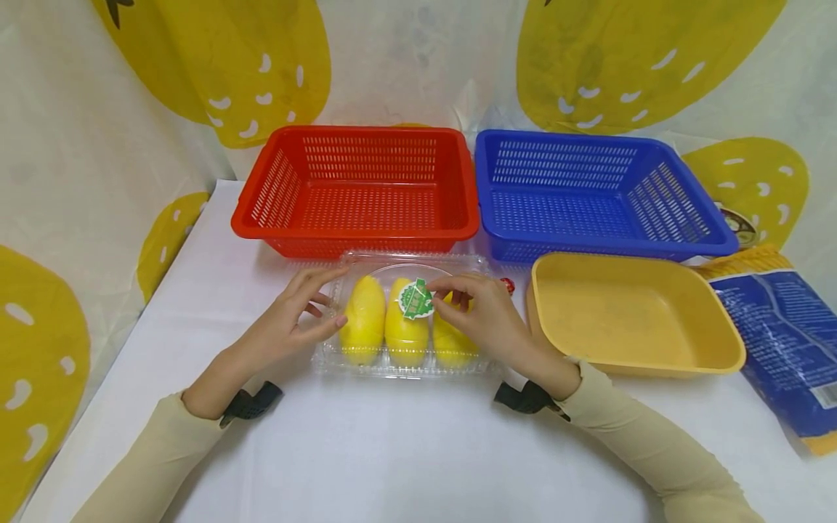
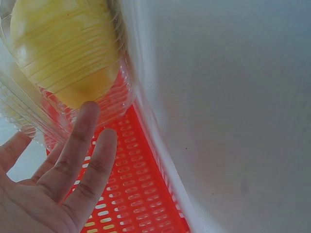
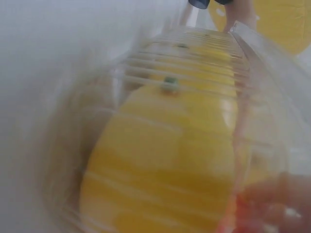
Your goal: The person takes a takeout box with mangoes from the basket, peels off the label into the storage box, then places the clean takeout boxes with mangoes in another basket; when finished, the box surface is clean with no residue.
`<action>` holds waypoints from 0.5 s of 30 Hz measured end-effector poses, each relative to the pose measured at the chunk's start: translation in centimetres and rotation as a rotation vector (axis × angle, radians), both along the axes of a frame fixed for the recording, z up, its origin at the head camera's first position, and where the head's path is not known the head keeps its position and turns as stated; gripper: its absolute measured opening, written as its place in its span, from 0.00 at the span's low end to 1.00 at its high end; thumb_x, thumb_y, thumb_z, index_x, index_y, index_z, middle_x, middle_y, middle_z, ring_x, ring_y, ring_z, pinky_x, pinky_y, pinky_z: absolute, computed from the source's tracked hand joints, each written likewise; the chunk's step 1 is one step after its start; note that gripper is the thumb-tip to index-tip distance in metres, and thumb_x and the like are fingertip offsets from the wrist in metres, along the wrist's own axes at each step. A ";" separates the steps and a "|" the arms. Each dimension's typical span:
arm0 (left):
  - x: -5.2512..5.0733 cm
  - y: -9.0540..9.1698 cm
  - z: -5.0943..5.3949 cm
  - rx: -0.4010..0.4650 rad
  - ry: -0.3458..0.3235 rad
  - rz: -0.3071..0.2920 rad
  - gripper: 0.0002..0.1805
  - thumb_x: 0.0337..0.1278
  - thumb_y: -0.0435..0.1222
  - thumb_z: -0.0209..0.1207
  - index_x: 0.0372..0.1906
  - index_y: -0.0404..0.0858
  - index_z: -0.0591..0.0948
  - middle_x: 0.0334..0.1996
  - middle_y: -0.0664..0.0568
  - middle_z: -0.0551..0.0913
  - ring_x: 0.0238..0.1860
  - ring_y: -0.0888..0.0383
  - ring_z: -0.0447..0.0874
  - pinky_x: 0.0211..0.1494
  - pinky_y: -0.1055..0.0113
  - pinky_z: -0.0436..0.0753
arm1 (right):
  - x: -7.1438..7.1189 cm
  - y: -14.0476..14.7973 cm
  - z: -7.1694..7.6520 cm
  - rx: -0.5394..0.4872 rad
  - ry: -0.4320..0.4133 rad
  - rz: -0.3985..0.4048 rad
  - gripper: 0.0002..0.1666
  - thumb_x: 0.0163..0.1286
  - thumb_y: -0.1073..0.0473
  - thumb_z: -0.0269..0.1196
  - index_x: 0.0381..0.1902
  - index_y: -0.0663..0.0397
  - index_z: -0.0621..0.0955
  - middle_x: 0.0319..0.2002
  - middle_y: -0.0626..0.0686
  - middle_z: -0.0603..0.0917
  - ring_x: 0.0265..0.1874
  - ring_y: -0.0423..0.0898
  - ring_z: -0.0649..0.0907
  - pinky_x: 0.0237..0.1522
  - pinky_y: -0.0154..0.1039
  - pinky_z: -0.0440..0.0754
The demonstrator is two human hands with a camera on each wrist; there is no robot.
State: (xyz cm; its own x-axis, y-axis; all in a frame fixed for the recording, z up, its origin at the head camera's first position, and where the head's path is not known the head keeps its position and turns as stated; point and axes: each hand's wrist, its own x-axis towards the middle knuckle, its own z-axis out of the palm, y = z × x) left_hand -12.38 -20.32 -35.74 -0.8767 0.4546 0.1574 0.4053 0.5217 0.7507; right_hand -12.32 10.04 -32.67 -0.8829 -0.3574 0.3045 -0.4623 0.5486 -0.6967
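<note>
A clear plastic clamshell box (image 1: 405, 372) lies on the white table with three yellow mango-like fruits (image 1: 362, 319) inside. A green and white sticker (image 1: 416, 299) shows on top, over the middle fruit. My right hand (image 1: 487, 312) pinches the sticker's right edge between thumb and forefinger, its other fingers curled. At the box's left side my left hand (image 1: 281, 319) rests with fingers spread, the tips at the lid's edge. In the left wrist view the fingers (image 2: 85, 131) lie against the clear plastic by a fruit (image 2: 68, 53). The right wrist view is blurred.
Behind the box stand a red basket (image 1: 366, 243) and a blue basket (image 1: 608, 250), side by side. A yellow tub (image 1: 634, 363) is to the right, with a blue and yellow bag (image 1: 778, 334) beyond it. A small red item (image 1: 507, 285) peeks out beside my right hand.
</note>
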 end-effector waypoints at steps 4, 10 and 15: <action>0.0 0.1 0.0 0.003 0.008 -0.006 0.39 0.61 0.37 0.63 0.75 0.49 0.61 0.63 0.48 0.65 0.49 0.54 0.80 0.52 0.54 0.82 | 0.0 0.0 -0.2 -0.036 0.023 0.000 0.11 0.62 0.69 0.67 0.43 0.59 0.87 0.28 0.50 0.83 0.26 0.44 0.75 0.29 0.33 0.75; 0.0 0.0 0.0 0.006 0.007 -0.005 0.39 0.61 0.37 0.63 0.75 0.49 0.61 0.63 0.47 0.65 0.49 0.53 0.81 0.52 0.52 0.82 | 0.1 0.2 -0.5 -0.169 0.016 0.015 0.11 0.62 0.70 0.66 0.44 0.59 0.87 0.35 0.52 0.87 0.27 0.44 0.77 0.31 0.30 0.77; 0.0 0.0 0.1 -0.004 0.012 -0.003 0.39 0.61 0.38 0.63 0.75 0.51 0.60 0.64 0.48 0.64 0.49 0.54 0.80 0.52 0.53 0.82 | 0.0 0.4 -0.2 -0.265 -0.026 0.031 0.10 0.62 0.71 0.66 0.42 0.62 0.86 0.34 0.54 0.86 0.27 0.44 0.76 0.32 0.28 0.77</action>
State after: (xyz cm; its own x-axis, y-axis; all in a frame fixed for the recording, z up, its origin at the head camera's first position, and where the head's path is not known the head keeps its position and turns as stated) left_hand -12.35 -20.33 -35.68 -0.8734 0.4579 0.1661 0.4159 0.5236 0.7436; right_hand -12.36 10.48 -32.91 -0.8815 -0.2952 0.3684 -0.4561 0.3312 -0.8260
